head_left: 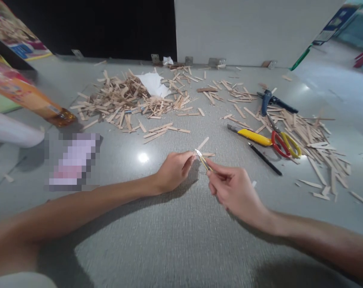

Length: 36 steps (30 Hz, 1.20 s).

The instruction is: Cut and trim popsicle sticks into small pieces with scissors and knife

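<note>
My right hand [232,186] is closed around a slim craft knife [203,160], its blade pointing up and left. The blade tip meets the fingertips of my left hand [175,170], which are pinched together; what they hold is too small to make out. Just beyond the fingertips, two thin wooden sticks lie on the grey surface, one slanting [203,143] and one nearly level [209,154]. Both hands are close together at the middle of the view.
A heap of wooden sticks [109,100] with white paper [154,84] lies behind. To the right are a yellow cutter [255,137], a black pen [265,159], scissors [280,145], a blue tool [267,102] and more sticks [316,160]. Bottles [34,96] stand left, near a blurred phone-like object [75,160].
</note>
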Tool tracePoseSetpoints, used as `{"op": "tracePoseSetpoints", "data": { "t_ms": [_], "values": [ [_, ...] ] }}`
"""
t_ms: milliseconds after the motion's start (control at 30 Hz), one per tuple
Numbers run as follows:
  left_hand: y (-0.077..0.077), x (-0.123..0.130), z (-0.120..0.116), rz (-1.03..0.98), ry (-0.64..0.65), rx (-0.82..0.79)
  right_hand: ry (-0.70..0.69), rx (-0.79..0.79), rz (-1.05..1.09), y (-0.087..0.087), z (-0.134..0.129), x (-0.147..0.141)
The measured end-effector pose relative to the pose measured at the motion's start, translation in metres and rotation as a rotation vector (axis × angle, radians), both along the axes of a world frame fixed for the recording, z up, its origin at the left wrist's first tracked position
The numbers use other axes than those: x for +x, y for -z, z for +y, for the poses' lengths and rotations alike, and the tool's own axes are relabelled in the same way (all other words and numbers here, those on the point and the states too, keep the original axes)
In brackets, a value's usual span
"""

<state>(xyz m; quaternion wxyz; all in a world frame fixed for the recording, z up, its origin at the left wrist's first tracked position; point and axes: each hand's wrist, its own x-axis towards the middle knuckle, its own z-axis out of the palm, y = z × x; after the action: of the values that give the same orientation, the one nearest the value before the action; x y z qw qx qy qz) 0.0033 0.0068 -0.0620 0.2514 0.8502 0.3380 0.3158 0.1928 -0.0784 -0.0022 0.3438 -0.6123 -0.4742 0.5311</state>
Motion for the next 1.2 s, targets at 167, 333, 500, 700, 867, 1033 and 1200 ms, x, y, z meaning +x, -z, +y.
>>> {"op": "tracePoseSetpoints", "data": {
  "t_ms": [167, 333, 500, 700, 867, 1033, 1200],
  "values": [
    [0.000, 0.000, 0.002, -0.025, 0.053, -0.006, -0.163, -0.154, -0.096, -0.023, 0.019, 0.016],
    [0.000, 0.000, 0.002, -0.022, 0.028, -0.025, 0.021, -0.019, -0.014, 0.001, 0.002, -0.001],
    [0.001, 0.000, 0.003, -0.031, 0.038, -0.046, -0.117, -0.073, -0.080, -0.011, 0.012, 0.011],
    [-0.002, 0.001, 0.002, -0.033, 0.046, -0.049, -0.037, 0.029, -0.060, 0.001, 0.000, 0.000],
    [-0.006, 0.001, 0.002, -0.003, 0.016, -0.080, -0.055, 0.139, -0.132, 0.021, -0.011, -0.010],
    [-0.009, 0.002, 0.006, -0.065, 0.047, -0.124, -0.179, 0.028, -0.220, -0.015, 0.016, 0.017],
    [-0.013, 0.003, 0.008, -0.104, 0.085, -0.259, -0.269, -0.027, -0.275, -0.038, 0.030, 0.030]
  ]
}}
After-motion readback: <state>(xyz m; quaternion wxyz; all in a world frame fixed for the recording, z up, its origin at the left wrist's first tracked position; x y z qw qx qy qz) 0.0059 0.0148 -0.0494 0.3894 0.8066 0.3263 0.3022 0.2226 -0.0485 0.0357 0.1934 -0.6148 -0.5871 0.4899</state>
